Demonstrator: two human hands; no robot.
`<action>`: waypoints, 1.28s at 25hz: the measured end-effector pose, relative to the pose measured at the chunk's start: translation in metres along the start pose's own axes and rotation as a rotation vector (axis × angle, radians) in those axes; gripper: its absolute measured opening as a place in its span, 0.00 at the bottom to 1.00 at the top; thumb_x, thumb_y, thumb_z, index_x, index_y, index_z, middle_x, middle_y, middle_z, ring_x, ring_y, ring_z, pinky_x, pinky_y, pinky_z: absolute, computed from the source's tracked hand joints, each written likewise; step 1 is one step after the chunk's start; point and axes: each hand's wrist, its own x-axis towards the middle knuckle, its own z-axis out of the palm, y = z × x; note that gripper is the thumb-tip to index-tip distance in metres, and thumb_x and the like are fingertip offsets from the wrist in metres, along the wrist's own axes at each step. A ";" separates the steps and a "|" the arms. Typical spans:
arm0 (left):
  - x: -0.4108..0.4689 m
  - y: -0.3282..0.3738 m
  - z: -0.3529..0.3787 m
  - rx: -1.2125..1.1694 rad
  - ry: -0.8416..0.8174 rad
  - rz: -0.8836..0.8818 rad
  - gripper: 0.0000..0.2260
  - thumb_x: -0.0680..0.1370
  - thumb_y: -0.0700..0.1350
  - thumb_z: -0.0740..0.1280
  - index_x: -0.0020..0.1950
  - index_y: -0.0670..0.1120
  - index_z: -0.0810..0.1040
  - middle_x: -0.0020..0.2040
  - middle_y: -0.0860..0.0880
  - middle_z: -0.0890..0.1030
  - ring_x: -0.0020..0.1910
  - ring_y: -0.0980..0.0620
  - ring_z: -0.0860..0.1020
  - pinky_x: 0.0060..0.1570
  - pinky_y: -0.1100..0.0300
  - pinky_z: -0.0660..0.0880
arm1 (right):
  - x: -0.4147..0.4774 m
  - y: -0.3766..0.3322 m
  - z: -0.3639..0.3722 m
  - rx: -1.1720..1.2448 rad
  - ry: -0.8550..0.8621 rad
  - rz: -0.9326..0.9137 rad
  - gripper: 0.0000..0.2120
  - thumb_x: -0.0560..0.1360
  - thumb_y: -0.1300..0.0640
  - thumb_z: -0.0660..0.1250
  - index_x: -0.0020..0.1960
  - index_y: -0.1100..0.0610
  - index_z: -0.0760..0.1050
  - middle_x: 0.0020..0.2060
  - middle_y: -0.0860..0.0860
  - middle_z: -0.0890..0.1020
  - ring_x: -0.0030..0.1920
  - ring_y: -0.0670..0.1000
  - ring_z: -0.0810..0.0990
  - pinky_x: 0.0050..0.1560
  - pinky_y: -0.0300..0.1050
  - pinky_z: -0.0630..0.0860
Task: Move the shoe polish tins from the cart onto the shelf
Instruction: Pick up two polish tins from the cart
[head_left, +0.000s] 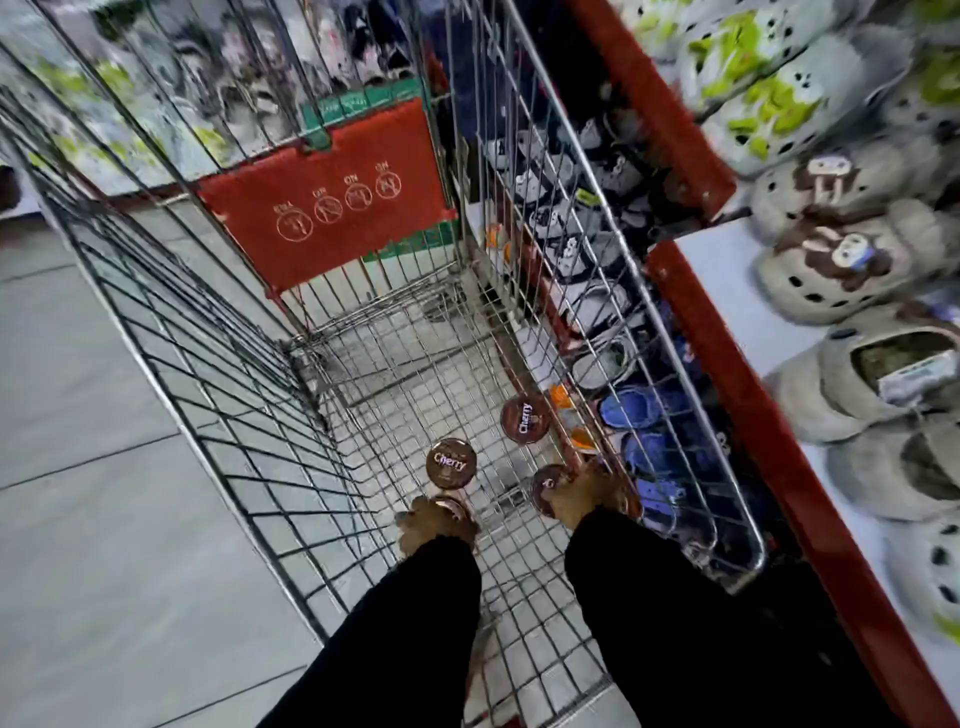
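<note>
Several round brown shoe polish tins lie on the wire floor of the shopping cart (332, 364). One tin (525, 420) lies near the cart's right wall, another tin (451, 463) in the middle, both lettered "Cherry". My left hand (434, 527) reaches down in a black sleeve and closes over a third tin (451, 504) just below the middle one. My right hand (587, 493) closes on a fourth tin (545, 491) by the right wall. The shelf (727, 291), white with a red edge, runs along the right.
Grey clog shoes (852, 270) with brown and green charms crowd the shelf top. Lower shelves behind the cart's right wall hold blue, white and dark shoes (639, 410). A red child-seat flap (332, 197) stands at the cart's far end. Grey floor tiles (104, 415) lie at left.
</note>
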 end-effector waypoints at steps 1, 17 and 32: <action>0.004 0.002 0.001 -0.025 0.010 -0.029 0.29 0.77 0.50 0.69 0.74 0.42 0.63 0.75 0.39 0.61 0.72 0.37 0.68 0.71 0.49 0.67 | 0.004 0.000 0.002 -0.056 0.012 -0.018 0.30 0.74 0.57 0.70 0.72 0.66 0.65 0.68 0.65 0.72 0.67 0.63 0.75 0.68 0.54 0.72; -0.079 0.008 -0.098 -0.313 -0.163 0.197 0.19 0.81 0.47 0.63 0.68 0.37 0.75 0.58 0.38 0.81 0.57 0.40 0.81 0.51 0.51 0.78 | -0.088 -0.037 -0.076 0.205 0.006 -0.186 0.16 0.77 0.62 0.64 0.64 0.66 0.76 0.57 0.62 0.80 0.57 0.57 0.80 0.49 0.43 0.74; -0.397 0.007 -0.151 -0.874 -0.456 0.725 0.04 0.79 0.41 0.68 0.46 0.44 0.74 0.46 0.44 0.81 0.35 0.48 0.82 0.30 0.58 0.81 | -0.379 0.041 -0.275 1.109 0.051 -0.405 0.08 0.80 0.66 0.59 0.48 0.64 0.77 0.43 0.58 0.82 0.45 0.56 0.80 0.55 0.54 0.80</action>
